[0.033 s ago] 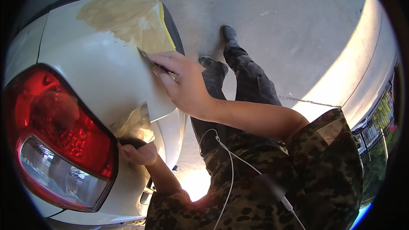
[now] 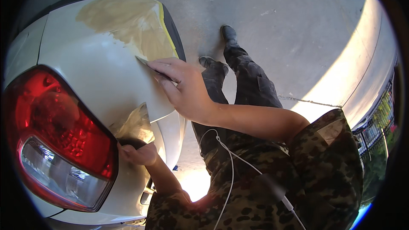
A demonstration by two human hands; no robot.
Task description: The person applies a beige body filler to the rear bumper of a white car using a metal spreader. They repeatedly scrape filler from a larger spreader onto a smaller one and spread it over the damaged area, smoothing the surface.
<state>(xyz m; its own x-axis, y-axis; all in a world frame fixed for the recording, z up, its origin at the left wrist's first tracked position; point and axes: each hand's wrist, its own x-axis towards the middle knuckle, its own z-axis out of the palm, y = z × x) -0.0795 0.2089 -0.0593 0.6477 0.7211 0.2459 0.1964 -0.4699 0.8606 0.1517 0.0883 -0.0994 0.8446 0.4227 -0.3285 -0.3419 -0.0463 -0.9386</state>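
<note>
My right hand (image 2: 185, 87) is closed on a thin scraper (image 2: 141, 60), most of which is hidden by the fingers. Its blade tip is at the white painted car panel (image 2: 89, 66), just below a tan filler patch (image 2: 119, 17). Whether the edge touches the paint I cannot tell. Beside the red and clear tail light (image 2: 59, 110), my left hand (image 2: 142, 154) grips a flat plate (image 2: 138, 123) smeared with tan filler. A dark part or shadow lies between that hand and the plate, and most of its fingers are hidden.
Yellow masking tape (image 2: 167, 25) edges the filler patch next to black trim (image 2: 174, 34). My legs and dark shoes (image 2: 229, 33) are on the grey concrete floor (image 2: 289, 30). A white cable (image 2: 232, 166) hangs over my camouflage clothing. Strong sunlight falls at the right.
My right hand and the scraper have shifted slightly down the panel, away from the filler patch. My left hand and the plate look the same.
</note>
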